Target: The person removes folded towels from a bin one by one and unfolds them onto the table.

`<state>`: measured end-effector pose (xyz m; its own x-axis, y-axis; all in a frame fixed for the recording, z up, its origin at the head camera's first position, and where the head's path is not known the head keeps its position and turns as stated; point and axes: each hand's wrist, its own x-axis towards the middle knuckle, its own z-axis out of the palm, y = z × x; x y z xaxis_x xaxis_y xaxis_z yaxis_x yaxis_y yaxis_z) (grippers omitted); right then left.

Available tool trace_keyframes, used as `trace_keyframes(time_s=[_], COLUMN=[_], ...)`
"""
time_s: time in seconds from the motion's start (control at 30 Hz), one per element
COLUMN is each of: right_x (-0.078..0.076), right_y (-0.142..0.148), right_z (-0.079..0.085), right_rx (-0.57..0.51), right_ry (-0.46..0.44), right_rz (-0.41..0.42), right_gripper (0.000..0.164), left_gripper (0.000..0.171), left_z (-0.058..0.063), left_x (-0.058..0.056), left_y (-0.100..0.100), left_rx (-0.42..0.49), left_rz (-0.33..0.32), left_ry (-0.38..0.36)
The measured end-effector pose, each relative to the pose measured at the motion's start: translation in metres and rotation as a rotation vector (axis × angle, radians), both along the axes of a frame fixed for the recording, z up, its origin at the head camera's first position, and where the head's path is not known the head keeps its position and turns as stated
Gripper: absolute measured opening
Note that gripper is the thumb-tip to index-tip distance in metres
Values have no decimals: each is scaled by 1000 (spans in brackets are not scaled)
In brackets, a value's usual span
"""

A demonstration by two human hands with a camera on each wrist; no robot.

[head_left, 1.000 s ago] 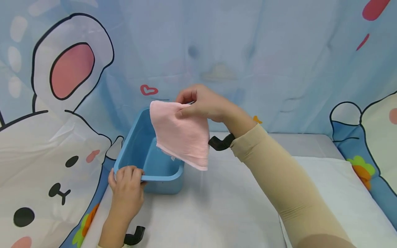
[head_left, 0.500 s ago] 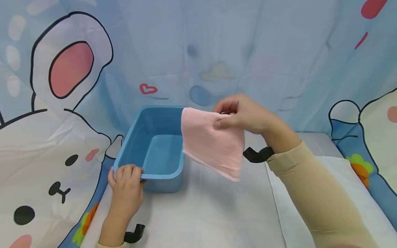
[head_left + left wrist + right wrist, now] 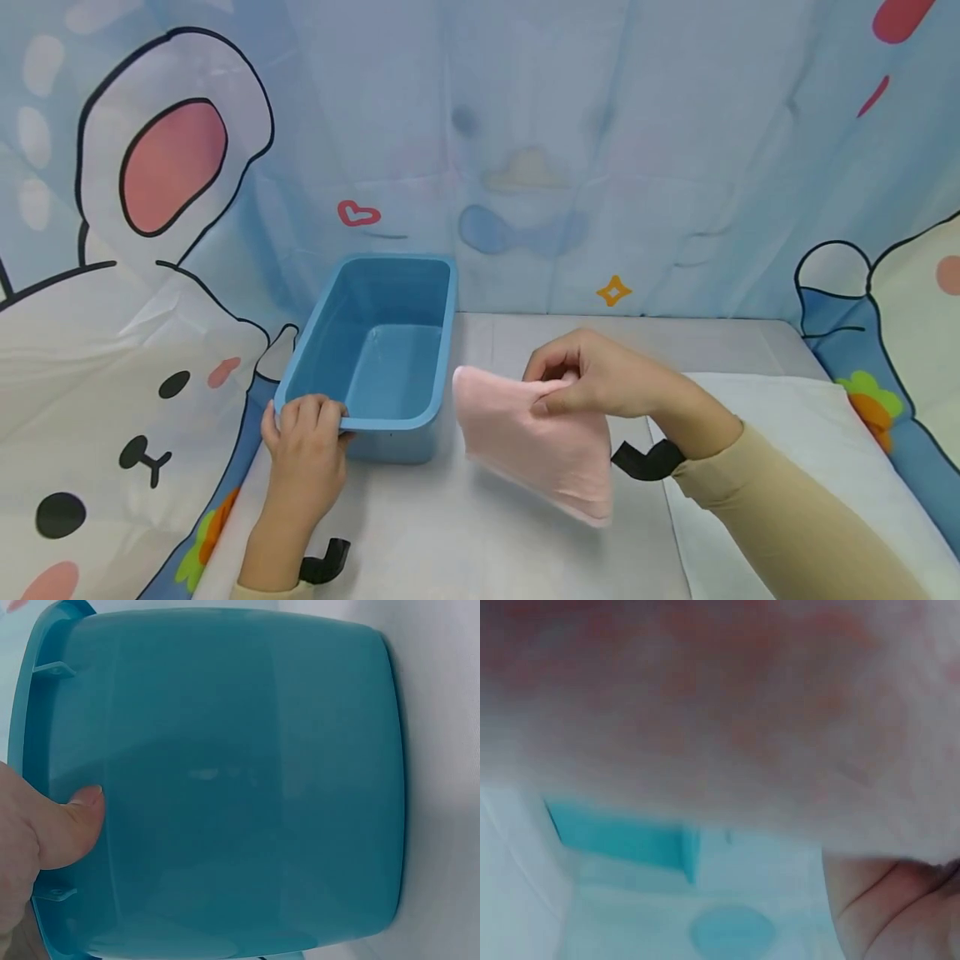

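A pink folded cloth (image 3: 536, 446) hangs from my right hand (image 3: 600, 375), which pinches its upper edge between thumb and fingers. It is held over the white table, just right of a blue plastic basin (image 3: 442, 358). In the right wrist view the cloth (image 3: 690, 720) fills the upper part, blurred and close. My left hand (image 3: 306, 458) grips the basin's near left rim, fingers over the inside. The left wrist view shows its thumb (image 3: 79, 825) pressed on the outer wall of the basin (image 3: 225, 780). The basin's inside shows only its bare floor.
A white sheet-like piece (image 3: 795, 467) lies flat on the right of the white table (image 3: 465, 533). Behind stands a blue curtain (image 3: 675, 167) printed with cartoon animals, which also runs along the left and right sides.
The right hand has carried the pink cloth from over the basin to the right, then down towards the table. The left hand and the basin have stayed in place.
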<state>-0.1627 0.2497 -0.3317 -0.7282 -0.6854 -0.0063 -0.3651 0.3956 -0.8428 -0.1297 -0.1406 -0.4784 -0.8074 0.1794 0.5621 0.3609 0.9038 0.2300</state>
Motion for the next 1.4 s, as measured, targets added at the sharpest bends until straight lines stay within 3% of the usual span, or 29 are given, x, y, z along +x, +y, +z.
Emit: trace_keyframes(time_s=[0.17, 0.27, 0.47, 0.63, 0.97, 1.2, 1.4], right_x=[9, 5, -23, -54, -92, -100, -102], right_y=[-17, -21, -11, 5, 19, 21, 20], right_z=[-35, -67, -132, -165, -188, -195, -195], right_rx=[-89, -112, -41, 54, 199, 291, 392], right_ry=[-58, -102, -167, -170, -116, -104, 3], right_rz=[92, 83, -71, -226, -335, -409, -433], right_gripper=[4, 5, 6, 7, 7, 7, 7], left_gripper=[38, 38, 38, 39, 39, 39, 39], left_z=[-1, -2, -2, -3, -5, -4, -2], left_x=[0, -1, -1, -1, -2, -1, 0], left_y=[-1, -1, 0, 0, 0, 0, -1], left_rx=[1, -2, -7, -16, -20, -28, -37], left_rz=[7, 10, 13, 17, 7, 15, 19], left_ry=[-10, -16, -16, -12, 5, -9, -12])
